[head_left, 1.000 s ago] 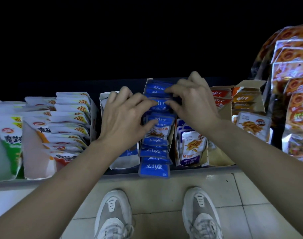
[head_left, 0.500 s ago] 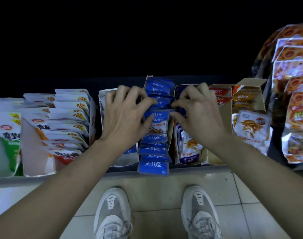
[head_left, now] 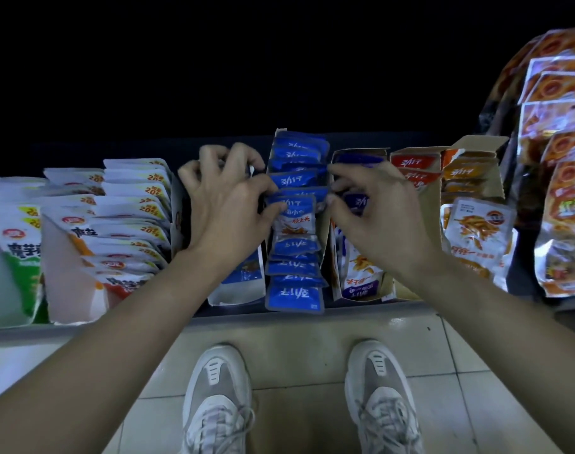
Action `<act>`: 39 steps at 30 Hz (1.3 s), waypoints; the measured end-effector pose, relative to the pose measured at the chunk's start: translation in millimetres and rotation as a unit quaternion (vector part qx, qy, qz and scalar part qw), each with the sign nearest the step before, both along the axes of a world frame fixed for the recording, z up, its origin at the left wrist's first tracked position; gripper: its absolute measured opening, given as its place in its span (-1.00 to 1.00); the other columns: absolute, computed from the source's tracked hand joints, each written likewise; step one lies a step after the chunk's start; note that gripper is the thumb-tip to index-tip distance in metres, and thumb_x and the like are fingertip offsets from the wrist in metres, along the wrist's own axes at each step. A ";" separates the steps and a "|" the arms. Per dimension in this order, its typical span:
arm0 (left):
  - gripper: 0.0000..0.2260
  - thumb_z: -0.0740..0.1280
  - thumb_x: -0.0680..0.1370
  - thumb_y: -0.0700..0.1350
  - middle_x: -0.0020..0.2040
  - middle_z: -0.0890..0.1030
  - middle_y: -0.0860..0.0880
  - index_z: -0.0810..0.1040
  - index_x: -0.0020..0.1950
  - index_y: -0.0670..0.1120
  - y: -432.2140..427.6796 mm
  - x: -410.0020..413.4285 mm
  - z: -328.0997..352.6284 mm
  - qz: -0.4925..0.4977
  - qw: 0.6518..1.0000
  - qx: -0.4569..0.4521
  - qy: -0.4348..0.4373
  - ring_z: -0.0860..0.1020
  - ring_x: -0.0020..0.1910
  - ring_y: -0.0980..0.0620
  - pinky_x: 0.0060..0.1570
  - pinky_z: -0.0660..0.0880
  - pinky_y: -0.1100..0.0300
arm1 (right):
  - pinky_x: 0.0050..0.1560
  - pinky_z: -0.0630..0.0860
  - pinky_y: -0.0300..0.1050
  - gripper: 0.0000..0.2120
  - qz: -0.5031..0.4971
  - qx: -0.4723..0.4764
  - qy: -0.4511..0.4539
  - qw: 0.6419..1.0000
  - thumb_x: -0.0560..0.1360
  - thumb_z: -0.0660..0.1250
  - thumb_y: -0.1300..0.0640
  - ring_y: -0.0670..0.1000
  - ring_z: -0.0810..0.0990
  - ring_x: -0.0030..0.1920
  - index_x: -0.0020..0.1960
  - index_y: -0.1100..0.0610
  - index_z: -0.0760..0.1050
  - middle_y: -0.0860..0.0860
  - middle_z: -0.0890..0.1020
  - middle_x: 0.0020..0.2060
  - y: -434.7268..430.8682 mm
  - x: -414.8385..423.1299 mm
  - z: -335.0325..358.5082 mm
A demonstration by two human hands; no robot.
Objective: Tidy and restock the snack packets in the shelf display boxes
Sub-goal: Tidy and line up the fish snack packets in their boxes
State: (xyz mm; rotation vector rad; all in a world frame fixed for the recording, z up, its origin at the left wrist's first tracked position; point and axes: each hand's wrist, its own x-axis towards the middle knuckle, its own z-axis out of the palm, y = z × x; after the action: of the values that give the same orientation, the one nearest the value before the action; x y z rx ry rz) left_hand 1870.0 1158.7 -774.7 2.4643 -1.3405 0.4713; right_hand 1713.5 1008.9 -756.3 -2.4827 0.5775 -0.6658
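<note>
A row of blue snack packets (head_left: 296, 291) stands in a narrow display box (head_left: 325, 231) at the middle of the shelf. My left hand (head_left: 223, 208) is at the row's left side, its thumb and fingers pinching the left edge of one blue-and-white packet (head_left: 294, 217) that stands higher than the rest. My right hand (head_left: 377, 211) hovers at the row's right side with curled fingers, thumb tip by that packet's right edge; whether it touches is unclear. Both hands cover the boxes beside the row.
White packets with 20% labels (head_left: 128, 208) fill boxes at the left. A purple-packet box (head_left: 358, 276), red (head_left: 413, 165) and orange (head_left: 466, 172) boxes sit right of the row. Large orange bags (head_left: 564, 178) hang far right. My shoes (head_left: 217, 401) stand on the tiled floor below the shelf edge (head_left: 377, 319).
Both hands have drawn back toward the shelf front along the blue row. My right hand has come off the far packets and opened a gap from the left hand.
</note>
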 end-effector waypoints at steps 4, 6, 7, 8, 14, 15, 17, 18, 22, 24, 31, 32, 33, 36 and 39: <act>-0.73 0.41 0.48 0.24 0.20 0.50 0.03 0.69 -0.02 0.07 2.1 1.4 2.0 -0.002 1.000 0.009 -0.011 0.27 0.21 -0.12 0.09 0.17 -0.05 | 0.18 0.28 -0.13 -0.27 0.154 -0.037 0.072 0.985 0.35 0.33 -0.43 0.01 0.41 0.18 0.34 0.03 0.53 -0.09 0.55 0.18 24.0 -36.0 -1.6; -0.72 0.39 0.49 0.25 0.22 0.49 0.04 0.69 -0.01 0.09 3.0 1.5 2.9 -0.006 1.000 0.015 0.000 0.25 0.22 -0.11 0.10 0.17 -0.05 | 0.29 0.23 0.00 -0.06 0.198 -0.090 0.146 0.965 0.24 0.30 -0.55 0.06 0.36 0.32 0.43 0.01 0.43 -0.10 0.48 0.32 33.8 -46.8 -9.6; -0.72 0.38 0.50 0.26 0.22 0.49 0.05 0.70 0.00 0.09 3.3 1.0 2.8 -0.008 1.000 0.018 0.004 0.24 0.23 -0.10 0.10 0.16 -0.05 | 0.34 0.21 0.07 -0.02 0.203 -0.117 0.182 0.955 0.22 0.29 -0.57 0.08 0.34 0.36 0.46 0.02 0.39 -0.08 0.45 0.37 36.6 -48.4 -14.8; -0.72 0.37 0.50 0.26 0.23 0.49 0.05 0.70 0.00 0.10 3.6 0.8 2.8 -0.010 1.000 0.018 0.008 0.24 0.23 -0.09 0.10 0.16 -0.03 | 0.35 0.20 0.13 -0.02 0.202 -0.135 0.204 0.948 0.23 0.29 -0.55 0.10 0.33 0.38 0.46 0.03 0.37 -0.05 0.45 0.39 38.5 -47.7 -19.6; -0.77 0.39 0.51 0.20 0.25 0.52 0.10 0.69 0.06 0.14 7.0 3.2 2.1 -0.048 0.998 -0.005 0.028 0.27 0.26 -0.11 0.11 0.14 0.01 | 0.11 0.20 0.03 -0.63 0.119 -0.149 0.062 0.980 0.47 0.37 -0.14 -0.03 0.49 0.06 0.14 0.08 0.64 -0.06 0.69 -0.08 25.5 -27.5 -25.1; -0.77 0.40 0.51 0.19 0.25 0.52 0.12 0.68 0.09 0.14 7.8 3.8 3.4 -0.055 0.998 -0.016 0.034 0.29 0.26 -0.12 0.10 0.12 0.03 | 0.05 0.18 -0.01 -0.63 0.096 -0.137 0.051 0.985 0.47 0.36 -0.14 -0.07 0.44 0.01 0.13 0.09 0.64 -0.04 0.66 -0.15 20.6 -22.2 -21.8; -0.77 0.40 0.54 0.13 0.23 0.55 0.12 0.66 0.16 0.13 11.0 3.5 6.4 -0.069 0.995 -0.052 0.048 0.34 0.25 -0.10 0.10 0.11 0.07 | -0.06 0.10 -0.10 -0.60 0.054 -0.118 0.051 0.990 0.45 0.36 -0.17 -0.11 0.31 -0.06 0.14 0.09 0.63 -0.06 0.53 -0.23 13.6 -10.1 -14.6; -0.78 0.40 0.57 0.07 0.21 0.57 0.10 0.65 0.20 0.10 14.4 1.6 7.8 -0.071 0.993 -0.081 0.055 0.36 0.23 -0.09 0.11 0.15 0.06 | -0.06 0.08 -0.11 -0.60 0.042 -0.106 0.059 0.992 0.45 0.39 -0.17 -0.14 0.24 -0.08 0.15 0.08 0.61 -0.09 0.47 -0.23 11.1 -5.1 -12.8; -0.90 0.37 0.60 -0.14 0.01 0.63 0.02 0.68 0.05 -0.04 38.4 -23.0 11.7 -0.036 0.980 -0.187 0.055 0.45 0.10 -0.11 0.02 0.27 0.02 | -0.02 0.11 -0.07 -0.56 0.015 -0.060 0.097 0.993 0.45 0.44 -0.17 -0.11 0.28 -0.02 0.22 0.03 0.55 -0.06 0.57 -0.18 5.7 1.5 -15.8; -0.91 0.38 0.56 -0.11 -0.04 0.65 0.09 0.69 -0.03 0.01 48.9 -45.1 6.4 -0.057 0.987 -0.148 0.014 0.50 0.07 -0.12 0.00 0.22 0.01 | -0.04 0.08 -0.08 -0.55 0.008 -0.060 0.106 0.993 0.45 0.41 -0.21 -0.04 0.38 0.01 0.23 0.00 0.53 -0.07 0.58 -0.17 6.4 3.5 -15.6; -0.68 0.33 0.55 0.05 0.23 0.61 0.15 0.59 0.29 0.07 58.6 -82.0 -27.6 -0.060 0.993 0.100 0.005 0.28 0.44 -0.15 0.20 0.19 -0.15 | -0.04 0.11 -0.02 -0.54 -0.008 -0.124 0.109 0.986 0.39 0.42 -0.19 0.08 0.47 0.03 0.19 0.02 0.51 -0.01 0.62 -0.16 16.8 5.4 -18.5; -0.67 0.31 0.55 0.04 0.23 0.60 0.15 0.57 0.30 0.07 58.7 -84.5 -29.0 -0.053 0.992 0.112 -0.001 0.25 0.46 -0.15 0.23 0.17 -0.16 | -0.02 0.12 0.00 -0.53 -0.007 -0.129 0.117 0.985 0.38 0.44 -0.18 0.09 0.47 0.03 0.19 0.03 0.51 0.00 0.63 -0.15 18.1 5.4 -19.4; -0.69 0.30 0.55 0.03 0.21 0.60 0.14 0.58 0.29 0.07 58.7 -86.4 -30.5 -0.047 0.992 0.113 -0.006 0.24 0.47 -0.16 0.25 0.16 -0.16 | -0.02 0.13 0.00 -0.53 -0.006 -0.126 0.123 0.984 0.38 0.45 -0.17 0.08 0.46 0.04 0.19 0.03 0.51 0.00 0.62 -0.14 18.7 5.9 -19.7; -0.81 0.34 0.56 -0.06 0.09 0.63 0.14 0.64 0.15 0.07 59.7 -89.9 -35.1 -0.044 0.995 0.087 -0.019 0.29 0.43 -0.15 0.23 0.16 -0.14 | -0.02 0.11 -0.05 -0.61 0.003 -0.048 0.105 0.993 0.38 0.46 -0.15 0.01 0.41 0.04 0.13 -0.03 0.51 -0.09 0.61 -0.14 16.0 5.3 -15.2; -0.85 0.40 0.53 -0.14 -0.02 0.63 0.15 0.66 0.04 0.07 66.0 -97.5 -41.7 -0.062 0.996 0.053 -0.027 0.34 0.34 -0.12 0.17 0.19 -0.12 | -0.03 0.09 -0.07 -0.79 0.008 0.009 0.065 0.998 0.45 0.46 -0.05 -0.06 0.40 0.02 0.03 -0.06 0.51 -0.20 0.64 -0.27 14.0 -4.0 -8.2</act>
State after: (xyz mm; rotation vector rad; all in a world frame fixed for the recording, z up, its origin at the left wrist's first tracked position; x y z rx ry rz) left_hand 1772.4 1224.7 -816.3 2.4489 -1.5671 0.4520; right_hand 1709.5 1022.9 -764.5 -2.5249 0.6077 -0.4927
